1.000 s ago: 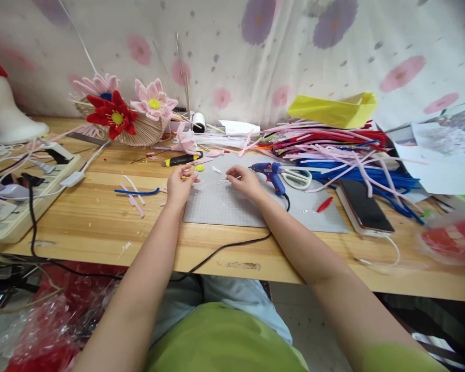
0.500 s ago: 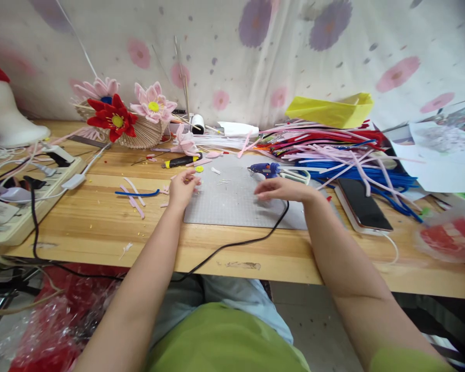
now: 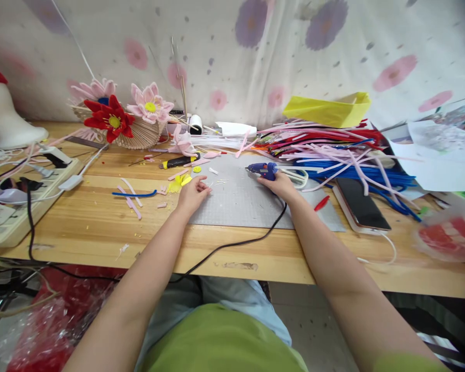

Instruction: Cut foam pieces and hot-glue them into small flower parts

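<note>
Grasping the glue gun (image 3: 262, 169) at the middle of the counter (image 3: 101, 227)

A power strip (image 3: 62, 178) slants in at the counter's left edge. Farther along, close to the back edge, are a red flower (image 3: 109, 119) and a pink flower (image 3: 151, 106). A blue strip (image 3: 135, 194) lies between them and the front edge, across some pink strips (image 3: 132, 202).

Next comes a crumpled yellow piece (image 3: 178, 182), just beside the left grip (image 3: 196, 195). That grip is half curled over the left part of a grey mat (image 3: 236, 212); I cannot tell whether it pinches anything small. A yellow disc (image 3: 197, 169) lies beyond it, toward the back edge, and pale slivers (image 3: 220, 182) sit on the mat between the two grips.

The glue gun is over the mat, nozzle toward the counter's left edge. The right grip (image 3: 282, 185) is wrapped about its handle, hiding most of it, and the cord (image 3: 232, 246) curves away to the front edge. Toward the right edge lie a red piece (image 3: 321, 203) and a phone (image 3: 362, 204).

The step in hand looks like taking hold of the gun. The next move, I judge, calls for a firm hold, slack in the cord and a nozzle kept clear of the left grip.
</note>
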Tool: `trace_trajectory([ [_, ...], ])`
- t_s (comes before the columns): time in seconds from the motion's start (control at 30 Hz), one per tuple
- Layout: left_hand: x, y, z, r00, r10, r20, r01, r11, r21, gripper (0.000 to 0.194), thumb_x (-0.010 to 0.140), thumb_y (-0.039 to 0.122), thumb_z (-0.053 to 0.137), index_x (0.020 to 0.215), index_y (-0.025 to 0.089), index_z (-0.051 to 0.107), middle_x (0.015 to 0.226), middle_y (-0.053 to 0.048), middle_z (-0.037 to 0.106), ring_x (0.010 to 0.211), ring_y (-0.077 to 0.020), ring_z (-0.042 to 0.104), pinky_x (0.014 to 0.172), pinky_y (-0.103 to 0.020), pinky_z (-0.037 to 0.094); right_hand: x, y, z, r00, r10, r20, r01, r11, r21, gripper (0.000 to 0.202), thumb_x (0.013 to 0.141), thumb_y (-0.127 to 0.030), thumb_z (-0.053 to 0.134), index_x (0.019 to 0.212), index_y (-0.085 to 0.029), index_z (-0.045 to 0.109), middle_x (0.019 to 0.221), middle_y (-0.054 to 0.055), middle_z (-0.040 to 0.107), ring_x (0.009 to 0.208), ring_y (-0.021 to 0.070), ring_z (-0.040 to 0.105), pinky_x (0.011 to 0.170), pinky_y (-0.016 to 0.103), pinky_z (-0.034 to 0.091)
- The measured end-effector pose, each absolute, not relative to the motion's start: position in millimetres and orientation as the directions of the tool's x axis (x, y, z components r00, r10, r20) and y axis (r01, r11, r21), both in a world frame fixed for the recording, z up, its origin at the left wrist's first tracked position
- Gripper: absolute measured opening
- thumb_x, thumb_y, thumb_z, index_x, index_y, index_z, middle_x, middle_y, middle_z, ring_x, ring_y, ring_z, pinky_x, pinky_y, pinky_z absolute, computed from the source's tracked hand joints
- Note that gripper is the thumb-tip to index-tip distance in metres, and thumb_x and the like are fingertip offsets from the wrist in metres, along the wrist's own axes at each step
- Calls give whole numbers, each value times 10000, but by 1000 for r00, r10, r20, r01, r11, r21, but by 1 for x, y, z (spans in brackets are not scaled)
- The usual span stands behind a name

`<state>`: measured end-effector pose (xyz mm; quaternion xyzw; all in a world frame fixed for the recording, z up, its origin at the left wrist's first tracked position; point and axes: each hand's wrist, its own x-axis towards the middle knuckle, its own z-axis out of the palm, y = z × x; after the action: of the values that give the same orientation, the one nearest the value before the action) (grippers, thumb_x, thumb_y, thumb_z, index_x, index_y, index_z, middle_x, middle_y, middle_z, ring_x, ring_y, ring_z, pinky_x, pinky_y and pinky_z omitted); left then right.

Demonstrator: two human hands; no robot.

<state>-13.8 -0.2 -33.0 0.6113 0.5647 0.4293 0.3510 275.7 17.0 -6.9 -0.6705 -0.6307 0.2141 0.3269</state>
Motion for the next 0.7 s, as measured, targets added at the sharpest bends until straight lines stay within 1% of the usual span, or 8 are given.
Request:
trace_trajectory([
  [0.07,-14,1,-35,-16,993,115,372,-101,923,432,675,208,659,1100,175,583,722,17,629,640,-108,610,622,-245,470,273,20,-13,227,970,90,601,-67,-797,399,619,-524,682,784,-162,652,728,70,648,753,227,604,690,352,468],
  [0.1,-14,2,-36,-23,994,106,359,-90,929,433,675,208,658,1100,174,580,716,19,628,637,-109,613,627,-247,469,272,20,-13,253,964,77,518,-68,-852,414,624,-534,670,808,-164,648,741,65,653,747,212,606,675,334,474],
  [0.17,-13,2,-37,-33,995,92,336,-76,939,437,672,206,658,1100,176,577,708,23,625,631,-110,613,629,-249,464,271,19,-11,246,965,95,322,11,-947,439,630,-542,656,861,-169,635,789,60,664,719,174,604,619,287,473],
  [0.23,-12,2,-37,-35,995,93,334,-76,940,439,666,202,661,1096,184,580,707,25,626,626,-109,606,628,-248,457,266,15,-6,179,977,116,203,78,-976,442,638,-548,652,869,-171,630,810,59,666,665,140,586,556,253,450],
  [0.33,-11,0,-34,-32,993,110,373,-90,924,432,667,195,660,1092,189,586,715,21,630,628,-109,593,640,-252,452,250,5,-1,5,999,50,261,47,-964,441,629,-564,669,789,-153,647,678,42,637,532,105,509,489,241,404],
  [0.4,-10,-2,-30,-34,992,123,420,-98,902,423,670,189,659,1087,189,592,724,16,635,639,-112,590,663,-258,452,236,-1,0,-100,995,24,347,58,-936,451,614,-558,688,797,-146,665,643,31,630,526,104,499,515,247,416],
  [0.53,-10,-6,-23,-23,988,150,501,-118,858,450,681,185,658,1124,191,577,754,9,648,670,-117,591,709,-270,451,220,-6,-3,-213,973,87,439,175,-882,468,649,-541,669,913,-155,690,766,31,676,676,148,570,668,281,457],
  [0.7,-10,-7,-22,-8,989,150,515,-125,848,497,688,198,655,1174,180,553,767,0,649,684,-126,595,714,-277,450,221,-7,-7,-252,963,96,494,214,-843,470,701,-529,628,973,-152,696,814,29,682,711,156,574,701,280,448],
])
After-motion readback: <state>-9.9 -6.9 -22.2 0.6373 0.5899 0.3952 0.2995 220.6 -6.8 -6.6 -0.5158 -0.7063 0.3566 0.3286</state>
